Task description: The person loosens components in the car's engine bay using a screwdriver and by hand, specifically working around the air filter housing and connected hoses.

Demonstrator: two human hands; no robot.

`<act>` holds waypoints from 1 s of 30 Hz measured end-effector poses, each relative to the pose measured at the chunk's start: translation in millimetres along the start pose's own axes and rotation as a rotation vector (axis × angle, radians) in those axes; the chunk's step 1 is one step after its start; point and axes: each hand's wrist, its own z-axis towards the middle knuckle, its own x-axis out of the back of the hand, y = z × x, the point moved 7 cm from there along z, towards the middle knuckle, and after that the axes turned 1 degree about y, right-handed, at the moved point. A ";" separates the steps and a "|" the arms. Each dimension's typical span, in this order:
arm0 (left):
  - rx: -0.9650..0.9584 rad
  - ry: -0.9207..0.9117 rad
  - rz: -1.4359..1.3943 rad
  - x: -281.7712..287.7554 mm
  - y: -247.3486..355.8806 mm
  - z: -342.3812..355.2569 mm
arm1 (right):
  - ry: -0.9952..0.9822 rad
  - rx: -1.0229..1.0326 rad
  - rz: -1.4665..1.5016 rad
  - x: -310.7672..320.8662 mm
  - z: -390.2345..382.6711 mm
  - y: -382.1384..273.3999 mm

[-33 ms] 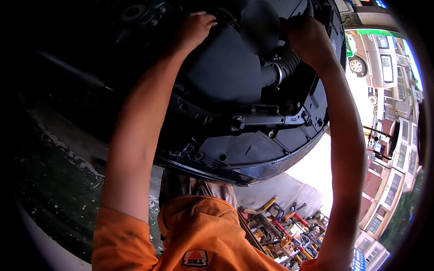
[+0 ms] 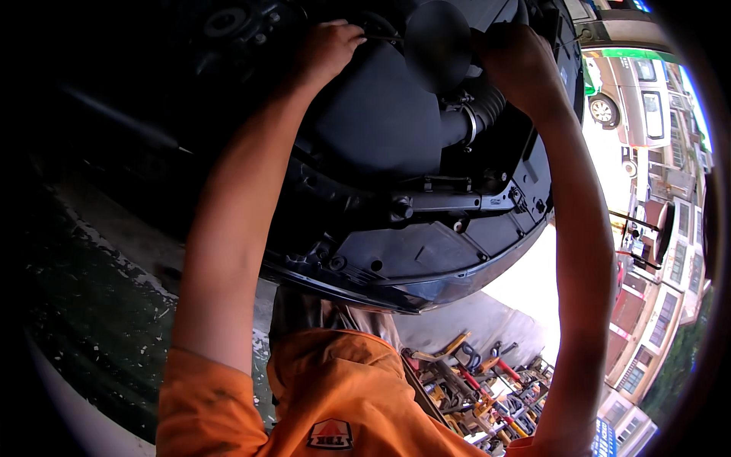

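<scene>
Below our orange shirt point(image 2: 335, 396), the vehicle's curved front edge point(image 2: 449, 293) crosses under our forearms. Beyond it, a smooth dark cover point(image 2: 377, 114) leaves open room between our arms. Our left hand point(image 2: 329, 49), fingers drawn together, meets a thin rod point(image 2: 383, 37) above the cover's far edge; we cannot tell how firmly. Our right hand point(image 2: 518, 65) curls tightly beside a ribbed hose point(image 2: 487, 110); its grasp is hidden. Worn green floor point(image 2: 99, 320) lies left, piled tools point(image 2: 487, 388) right, a van point(image 2: 636, 99) outside.
</scene>
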 end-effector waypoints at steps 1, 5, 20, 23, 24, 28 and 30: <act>0.008 0.000 -0.012 2.1 -5.0 0.1 | -0.041 -0.202 0.144 16.9 7.2 -13.8; -0.021 0.004 -0.096 -4.6 -1.2 1.8 | 0.054 -0.367 0.299 63.4 5.4 -49.5; 0.000 -0.046 -0.131 0.1 0.4 7.2 | 0.064 -0.137 0.390 72.5 22.4 -70.4; -0.012 -0.012 -0.157 0.8 0.6 8.3 | 0.224 0.049 0.390 77.0 18.5 -68.0; -0.015 -0.013 -0.150 0.2 1.0 8.4 | 0.208 0.007 0.405 73.4 18.8 -64.0; 0.050 -0.067 -0.115 -1.0 -0.9 7.3 | -0.005 -0.198 0.411 56.3 19.7 -52.2; 0.066 -0.082 -0.108 -0.7 1.5 6.9 | 0.113 -0.159 0.585 69.6 16.7 -48.9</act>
